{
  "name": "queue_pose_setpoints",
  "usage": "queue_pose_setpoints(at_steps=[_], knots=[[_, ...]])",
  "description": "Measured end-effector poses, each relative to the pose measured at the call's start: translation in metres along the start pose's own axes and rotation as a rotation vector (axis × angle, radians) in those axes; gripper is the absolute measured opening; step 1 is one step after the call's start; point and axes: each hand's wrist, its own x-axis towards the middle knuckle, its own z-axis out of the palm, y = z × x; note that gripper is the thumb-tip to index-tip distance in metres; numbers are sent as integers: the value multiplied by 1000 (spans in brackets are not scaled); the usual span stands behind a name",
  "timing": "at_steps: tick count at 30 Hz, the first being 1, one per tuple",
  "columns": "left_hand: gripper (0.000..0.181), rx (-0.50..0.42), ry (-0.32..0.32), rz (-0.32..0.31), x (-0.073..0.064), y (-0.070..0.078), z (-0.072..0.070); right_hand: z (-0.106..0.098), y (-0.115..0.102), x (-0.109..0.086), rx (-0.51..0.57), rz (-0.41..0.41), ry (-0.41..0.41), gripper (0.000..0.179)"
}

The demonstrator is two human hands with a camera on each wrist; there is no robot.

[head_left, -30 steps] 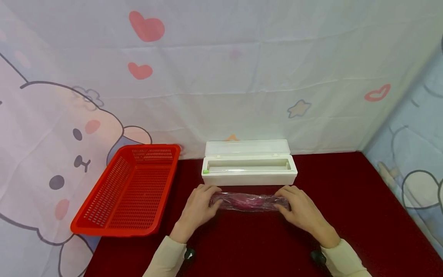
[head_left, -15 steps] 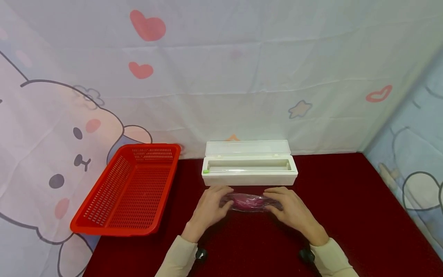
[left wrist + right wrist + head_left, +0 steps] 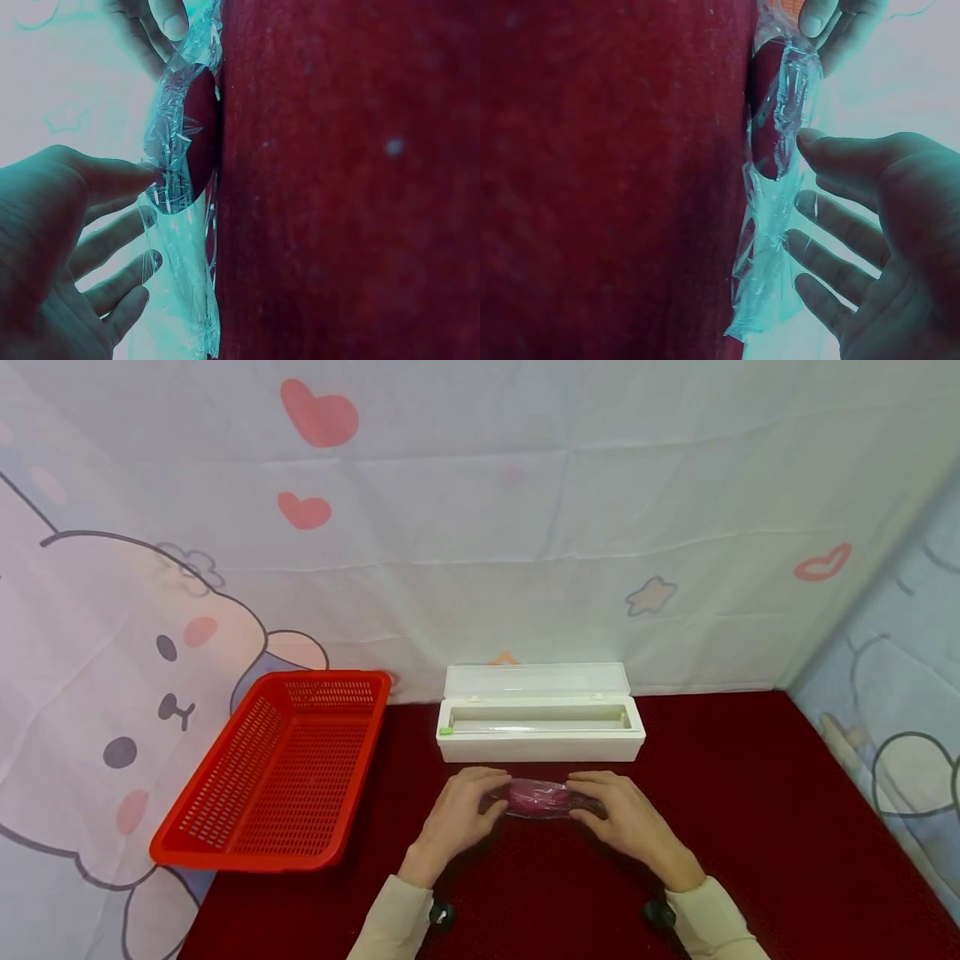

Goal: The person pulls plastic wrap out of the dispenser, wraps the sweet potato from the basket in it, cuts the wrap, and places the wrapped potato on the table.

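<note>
A purple-red oval item (image 3: 536, 798) is wrapped in clear cling film (image 3: 180, 300) and lies on the dark red cloth; its kind is not clear through the wrap. My left hand (image 3: 465, 814) holds the wrap at the left end, thumb on the near side and fingers reaching over the far side. At the right end my right hand (image 3: 626, 818) holds it the same way, its thumb right at the oval item in the right wrist view. Loose film trails out beneath both palms.
Behind the hands stands a white cling film dispenser (image 3: 540, 750) with its clear lid (image 3: 536, 681) raised. A red plastic basket (image 3: 345, 827) sits at the left. The dark red cloth (image 3: 750, 793) covers the table, with a printed curtain (image 3: 540, 527) behind.
Both hands have moved inward along the film from its outer ends toward the oval item, most of it in the first half second. The dispenser and basket have stayed put.
</note>
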Motion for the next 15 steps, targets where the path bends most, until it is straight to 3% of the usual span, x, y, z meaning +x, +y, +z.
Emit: queue_pose_setpoints(at_steps=[6,15], knots=[[38,12,0,25,0,-1,4,4,2,-2,22,32,-19,44],[39,-37,-13,-7,-2,0,6,4,3,-3,51,79,-63,42]])
